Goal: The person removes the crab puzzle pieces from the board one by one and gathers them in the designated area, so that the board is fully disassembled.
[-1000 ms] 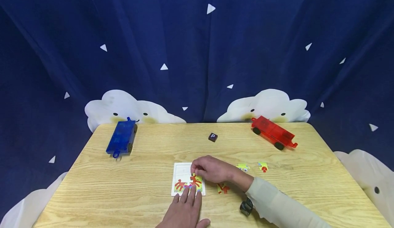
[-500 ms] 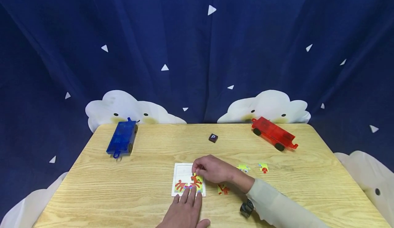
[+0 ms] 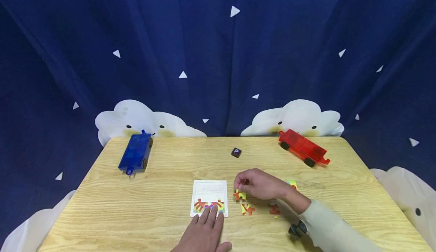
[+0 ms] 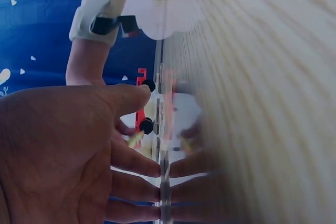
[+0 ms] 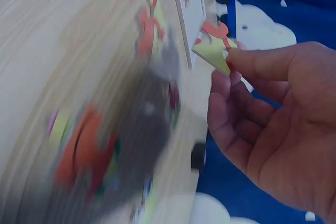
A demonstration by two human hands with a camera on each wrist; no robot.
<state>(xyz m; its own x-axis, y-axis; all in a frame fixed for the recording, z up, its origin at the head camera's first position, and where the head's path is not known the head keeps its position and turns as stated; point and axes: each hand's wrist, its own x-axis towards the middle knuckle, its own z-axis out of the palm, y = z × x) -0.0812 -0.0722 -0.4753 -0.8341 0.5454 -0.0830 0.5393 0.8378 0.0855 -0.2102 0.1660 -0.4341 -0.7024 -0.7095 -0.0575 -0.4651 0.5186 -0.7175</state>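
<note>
My left hand (image 3: 206, 231) lies with straight fingers on the near edge of a white puzzle tray (image 3: 210, 187). Red and yellow puzzle pieces (image 3: 199, 206) fill the tray's near row, partly under those fingertips. To the tray's right, my right hand (image 3: 262, 184) pinches a puzzle piece between thumb and finger; in the right wrist view this puzzle piece (image 5: 215, 55) is yellow with a red patch, held up off the table. Below that hand lie a yellow and red loose piece (image 3: 247, 209) and a mostly red piece (image 3: 274, 209).
Another yellow puzzle piece (image 3: 292, 184) shows behind the right wrist. A blue wheeled car base (image 3: 134, 153) stands at the back left, a red one (image 3: 303, 146) at the back right. A small dark tile (image 3: 236, 152) marked P lies between them.
The right hand has drawn back rightward from the tray, lifting out the piece from its right side. The left hand has stayed in place.
</note>
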